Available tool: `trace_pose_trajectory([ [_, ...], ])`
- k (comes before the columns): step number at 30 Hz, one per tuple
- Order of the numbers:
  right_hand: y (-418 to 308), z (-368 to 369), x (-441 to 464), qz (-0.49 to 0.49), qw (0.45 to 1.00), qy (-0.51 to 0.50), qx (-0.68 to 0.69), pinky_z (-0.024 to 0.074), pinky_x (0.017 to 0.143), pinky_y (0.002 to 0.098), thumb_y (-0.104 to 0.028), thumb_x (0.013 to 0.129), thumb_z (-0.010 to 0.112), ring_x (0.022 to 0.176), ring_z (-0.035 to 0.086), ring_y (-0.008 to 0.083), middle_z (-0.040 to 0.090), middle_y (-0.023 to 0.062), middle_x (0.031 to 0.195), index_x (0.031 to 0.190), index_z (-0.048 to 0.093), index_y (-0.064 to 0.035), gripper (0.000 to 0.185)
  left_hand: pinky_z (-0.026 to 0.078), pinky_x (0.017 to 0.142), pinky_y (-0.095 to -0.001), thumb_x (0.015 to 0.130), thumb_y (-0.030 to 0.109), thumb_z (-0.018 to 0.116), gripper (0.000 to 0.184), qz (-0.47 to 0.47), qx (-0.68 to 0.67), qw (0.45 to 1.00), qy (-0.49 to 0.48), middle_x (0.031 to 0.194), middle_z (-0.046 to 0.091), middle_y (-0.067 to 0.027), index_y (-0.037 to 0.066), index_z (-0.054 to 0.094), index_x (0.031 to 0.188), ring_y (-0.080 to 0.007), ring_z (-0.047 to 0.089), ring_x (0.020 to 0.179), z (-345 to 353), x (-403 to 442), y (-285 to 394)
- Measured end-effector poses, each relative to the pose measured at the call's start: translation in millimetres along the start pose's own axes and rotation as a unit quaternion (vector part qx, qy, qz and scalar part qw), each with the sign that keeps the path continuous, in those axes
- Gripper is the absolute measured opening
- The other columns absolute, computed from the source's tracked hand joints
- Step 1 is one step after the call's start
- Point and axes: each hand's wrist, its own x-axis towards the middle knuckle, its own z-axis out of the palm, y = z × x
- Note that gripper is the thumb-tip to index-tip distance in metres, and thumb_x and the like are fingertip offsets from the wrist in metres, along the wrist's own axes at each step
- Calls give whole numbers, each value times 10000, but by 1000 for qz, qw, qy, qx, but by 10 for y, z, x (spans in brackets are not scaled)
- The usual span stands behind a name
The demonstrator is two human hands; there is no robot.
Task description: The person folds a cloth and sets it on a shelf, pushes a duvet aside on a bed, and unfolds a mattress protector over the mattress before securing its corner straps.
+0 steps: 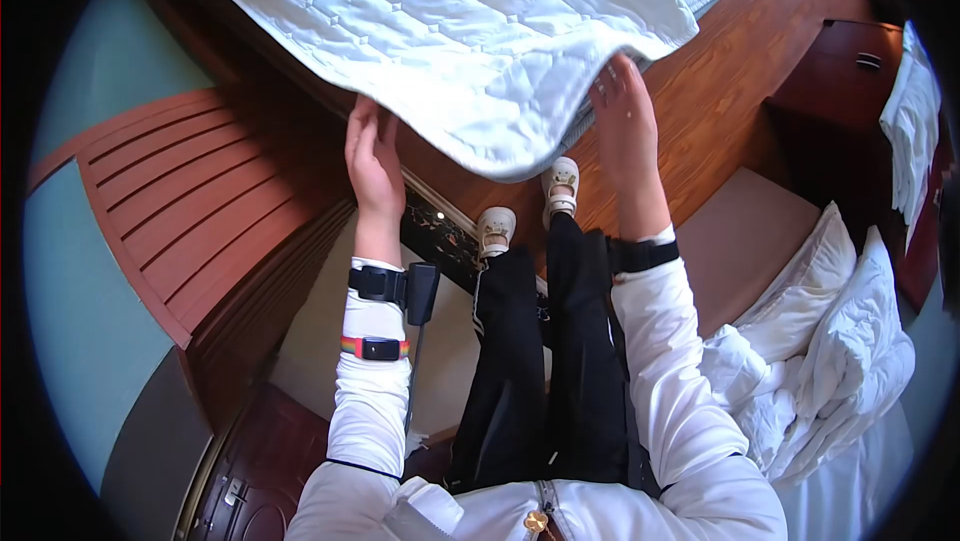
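Observation:
A white quilted mattress pad (480, 31) spreads across the top of the view, with its near corner drooping towards me. At its left edge is my left hand (375, 161), the fingertips closed on the border and partly hidden by it. My right hand (630, 136) is on the other side of the drooping corner, its fingers against the raised edge, thumb and fingers closing on the fabric. Between the two hands the pad sags in a fold. What lies under the pad is mostly hidden.
White bedding (800, 341) is heaped at the right. A dark red cabinet (835, 91) stands beyond it. On the left are a slatted reddish wooden panel (200, 201) and a dark door (265, 471). My shoes (496, 229) straddle a dark threshold strip (440, 231) and the wooden floor (690, 126).

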Motion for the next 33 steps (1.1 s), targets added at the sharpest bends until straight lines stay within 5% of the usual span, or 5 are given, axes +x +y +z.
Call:
trace_pose_trajectory([
  [7, -142, 45, 228, -50, 998, -27, 33, 460, 748, 282, -22, 877, 579, 753, 530, 95, 565, 18, 862, 1149, 508, -70, 285, 326, 1066, -405, 923, 43, 508, 234, 1, -37, 999, -13, 1244, 489, -112, 61, 444, 1147, -219, 438, 1224, 54, 219, 53],
  [13, -29, -263, -167, 52, 993, 50, -96, 375, 479, 244, -16, 856, 577, 522, 409, 64, 516, -8, 737, 1249, 358, -85, 455, 384, 1016, -388, 895, 14, 547, 528, -25, -3, 999, 40, 1312, 430, -144, 22, 256, 1335, -230, 465, 1205, 53, 194, -103],
  [23, 616, -986, -411, 98, 975, 51, -193, 335, 486, 228, -110, 927, 491, 532, 390, 48, 452, -52, 654, 969, 557, -38, 106, 425, 911, -303, 975, 182, 420, 331, -155, 72, 982, 86, 1193, 575, -72, 12, 508, 1245, -169, 552, 1072, -450, -168, -681],
  [27, 936, -1198, -568, 126, 921, 28, -368, 425, 547, 249, -134, 946, 383, 585, 490, 101, 520, -1, 688, 958, 582, -32, 224, 543, 786, -365, 965, 226, 467, 365, -271, 250, 929, 32, 1198, 574, -116, 14, 486, 1262, -234, 603, 1020, -824, -435, -1181],
  [33, 1326, -1658, -364, 286, 856, 0, -431, 468, 618, 296, -240, 958, 398, 691, 571, 166, 595, 90, 787, 992, 586, -28, 285, 503, 815, -324, 962, 200, 446, 375, -364, 325, 872, -49, 1142, 597, -96, 29, 465, 1295, -176, 581, 1025, -651, -538, -1512],
])
